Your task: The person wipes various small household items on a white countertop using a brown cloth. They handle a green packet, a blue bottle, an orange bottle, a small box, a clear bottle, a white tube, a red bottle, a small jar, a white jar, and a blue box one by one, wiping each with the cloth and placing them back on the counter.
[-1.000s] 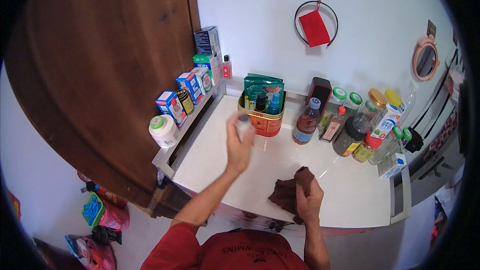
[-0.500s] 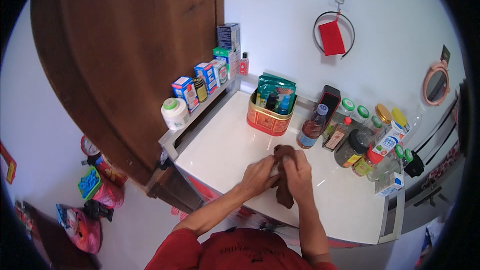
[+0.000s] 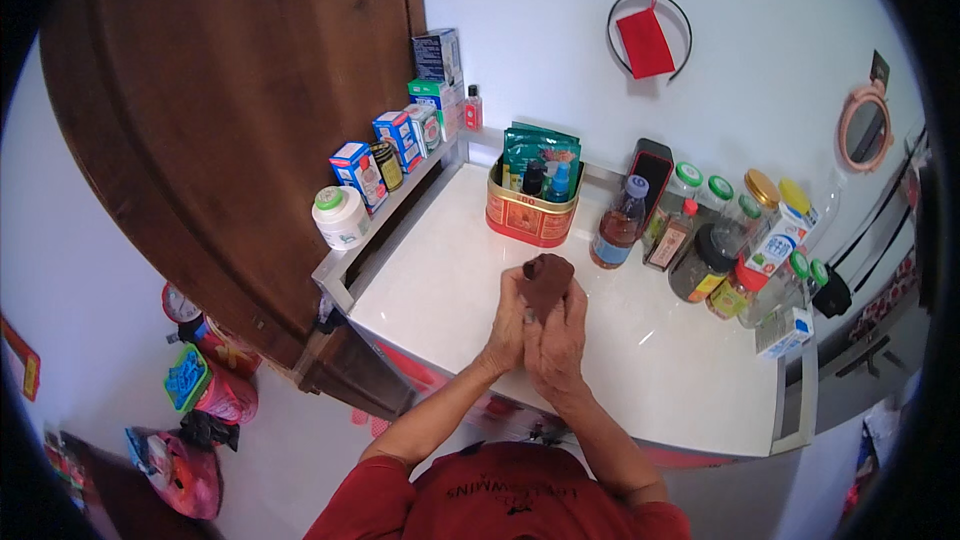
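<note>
Stretching out before the person, a glossy white tabletop [image 3: 680, 380] bears a red-and-gold tin [image 3: 530, 222]; nearer, above it, the right hand [image 3: 558, 345] and left hand [image 3: 508, 320] clasp a bunched brown cloth [image 3: 548, 285] in bent fingers; whether anything sits inside is unclear.

We are seeing a home: jars [image 3: 693, 278] are lining a white-topped cabinet [image 3: 660, 380], a mirror [image 3: 866, 132] is hanging nearby.

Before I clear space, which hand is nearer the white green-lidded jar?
Left: the left hand is right of the jar, nearer the wearer; the right hand is farther right.
</note>
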Demonstrator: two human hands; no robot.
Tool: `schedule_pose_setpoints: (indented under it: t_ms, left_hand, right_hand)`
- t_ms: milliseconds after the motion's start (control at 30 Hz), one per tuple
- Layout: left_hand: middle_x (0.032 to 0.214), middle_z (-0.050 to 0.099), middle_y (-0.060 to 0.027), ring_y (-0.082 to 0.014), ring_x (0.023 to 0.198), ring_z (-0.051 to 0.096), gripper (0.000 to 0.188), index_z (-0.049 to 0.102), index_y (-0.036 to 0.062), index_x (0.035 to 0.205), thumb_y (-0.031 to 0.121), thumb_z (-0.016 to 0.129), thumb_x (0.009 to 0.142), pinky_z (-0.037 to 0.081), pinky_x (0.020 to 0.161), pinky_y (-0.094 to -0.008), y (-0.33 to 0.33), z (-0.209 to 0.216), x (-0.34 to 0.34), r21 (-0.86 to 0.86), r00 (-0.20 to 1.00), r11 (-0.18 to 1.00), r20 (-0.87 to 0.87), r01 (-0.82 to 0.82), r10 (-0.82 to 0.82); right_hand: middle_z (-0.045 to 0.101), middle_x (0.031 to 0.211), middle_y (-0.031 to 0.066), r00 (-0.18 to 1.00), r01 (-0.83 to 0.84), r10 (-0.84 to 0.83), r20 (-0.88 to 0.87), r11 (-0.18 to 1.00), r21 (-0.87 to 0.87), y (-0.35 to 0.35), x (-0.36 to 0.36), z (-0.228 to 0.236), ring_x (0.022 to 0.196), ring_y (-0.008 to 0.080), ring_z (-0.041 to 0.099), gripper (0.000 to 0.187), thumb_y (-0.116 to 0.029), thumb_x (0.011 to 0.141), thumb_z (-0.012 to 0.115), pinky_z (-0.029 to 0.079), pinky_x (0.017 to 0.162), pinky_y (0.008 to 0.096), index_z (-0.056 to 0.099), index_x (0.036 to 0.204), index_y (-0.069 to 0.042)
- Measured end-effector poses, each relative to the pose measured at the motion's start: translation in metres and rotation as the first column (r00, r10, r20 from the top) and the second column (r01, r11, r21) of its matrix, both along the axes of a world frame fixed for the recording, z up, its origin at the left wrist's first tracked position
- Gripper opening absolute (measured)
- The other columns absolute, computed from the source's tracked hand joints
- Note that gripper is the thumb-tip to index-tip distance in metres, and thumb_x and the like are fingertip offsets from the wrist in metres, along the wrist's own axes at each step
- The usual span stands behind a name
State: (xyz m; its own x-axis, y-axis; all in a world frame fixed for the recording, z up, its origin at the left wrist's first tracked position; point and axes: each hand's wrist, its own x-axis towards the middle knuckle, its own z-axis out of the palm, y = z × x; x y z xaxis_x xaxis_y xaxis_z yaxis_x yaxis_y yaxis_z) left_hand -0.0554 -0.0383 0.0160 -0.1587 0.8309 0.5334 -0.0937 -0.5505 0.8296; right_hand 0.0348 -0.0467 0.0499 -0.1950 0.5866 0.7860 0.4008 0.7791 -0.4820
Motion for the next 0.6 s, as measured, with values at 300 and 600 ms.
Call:
schedule_pose_setpoints:
  t_ms: [300, 600]
  left_hand:
    - [0.084, 0.055, -0.0047, -0.0156, 0.073, 0.053, 0.051, 0.049, 0.0068, 0.108, 0.054, 0.03, 0.098, 0.047, 0.067, -0.0295, 0.008, 0.016, -0.037, -0.226, 0.853, 0.974, 0.51, 0.011, 0.109]
    - [0.121, 0.055, -0.0095, -0.021, 0.108, 0.055, 0.05, 0.046, 0.0067, 0.128, 0.044, 0.028, 0.101, 0.046, 0.092, -0.0343, -0.01, 0.013, -0.012, -0.244, 0.892, 0.969, 0.445, 0.029, 0.086]
  right_hand:
    - [0.055, 0.096, 0.0198, 0.943, -0.109, 0.049, 0.33, 0.98, 0.165, -0.022, 0.007, -0.04, 0.077, 0.0353, 0.055, 0.022, -0.009, 0.071, 0.065, 0.048, 0.064, 0.0415, 0.056, 0.087, 0.002]
    - [0.049, 0.117, 0.0211, 0.998, -0.051, 0.049, -0.031, 0.997, -0.05, -0.006, 0.003, 0.038, 0.107, 0.0391, 0.049, 0.038, -0.011, 0.08, 0.063, 0.044, 0.089, 0.0434, 0.055, 0.114, 0.005]
